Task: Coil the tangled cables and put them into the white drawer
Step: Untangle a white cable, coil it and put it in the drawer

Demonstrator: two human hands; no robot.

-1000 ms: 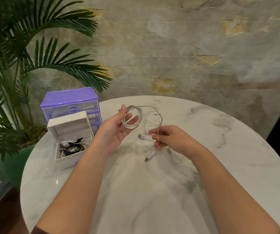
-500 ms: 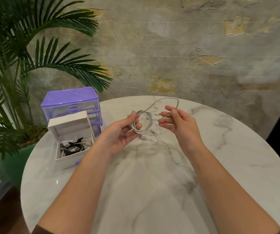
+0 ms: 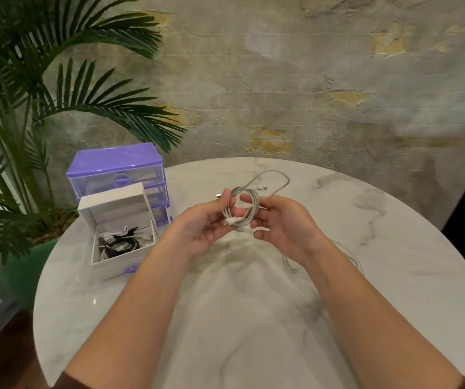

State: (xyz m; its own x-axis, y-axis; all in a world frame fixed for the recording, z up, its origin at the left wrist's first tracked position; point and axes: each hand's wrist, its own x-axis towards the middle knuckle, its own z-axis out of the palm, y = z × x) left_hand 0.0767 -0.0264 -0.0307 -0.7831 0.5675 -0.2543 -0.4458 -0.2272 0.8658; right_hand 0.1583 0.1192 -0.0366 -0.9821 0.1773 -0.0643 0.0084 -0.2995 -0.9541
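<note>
A white cable coil hangs between both hands above the round marble table. My left hand grips the coil's left side with fingers and thumb curled round it. My right hand holds the coil's right side, and a loose grey loop of cable arches up behind it. Another thin white cable lies on the table behind my right wrist. At the left, the white drawer stands pulled out, with several black and white coiled cables inside.
A purple and clear drawer unit stands behind the white drawer at the table's left edge. A potted palm fills the left side beyond the table. A rough plaster wall lies behind.
My right hand moved from low on the table up and behind the coil, then closed in onto it. The coil grew tighter, and the trailing cable ends left the tabletop.
</note>
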